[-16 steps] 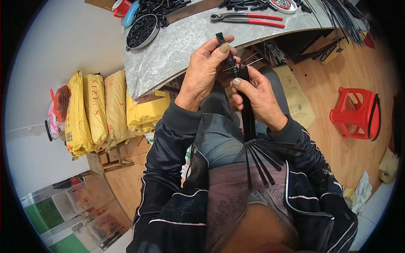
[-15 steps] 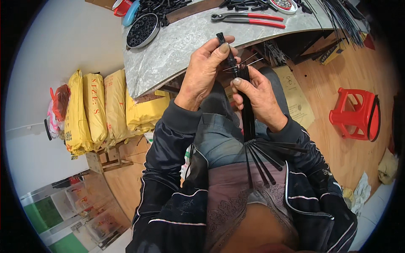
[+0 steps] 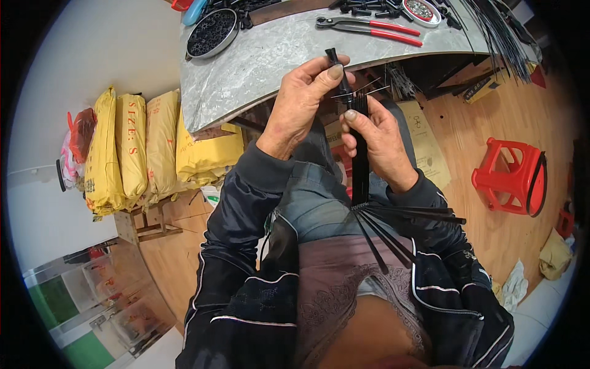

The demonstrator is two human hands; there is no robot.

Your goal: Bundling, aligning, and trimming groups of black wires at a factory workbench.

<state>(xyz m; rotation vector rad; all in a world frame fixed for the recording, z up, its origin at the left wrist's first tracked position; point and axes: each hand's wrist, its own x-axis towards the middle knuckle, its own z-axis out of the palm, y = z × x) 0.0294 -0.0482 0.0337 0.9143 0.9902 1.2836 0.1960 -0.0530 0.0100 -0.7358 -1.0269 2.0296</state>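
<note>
Between my hands, in front of the table edge, is a black frame of slim ribs (image 3: 361, 166) that looks like a folded umbrella frame. Its lower ends fan out over my lap and towards my right sleeve. My left hand (image 3: 301, 98) pinches a black tubular plastic piece (image 3: 332, 56) at the top, thumb against fingers. Just below, my right hand (image 3: 384, 138) is closed round the upper part of the ribs, its thumb lying near the joint. Thin metal wires stick out sideways there. Fingers hide part of where the tube and ribs meet.
On the grey table (image 3: 246, 80) lie red-handled pincers (image 3: 375, 29), a round tray of small black parts (image 3: 212, 34), a dish of small metal pieces (image 3: 421, 11) and long black rods (image 3: 495, 34). Yellow sacks (image 3: 132, 144) stand at left, a red stool (image 3: 510, 175) at right.
Both hands still hold the frame in nearly the same grip. The view has shifted slightly. The fanned lower ribs have swung a little to the right.
</note>
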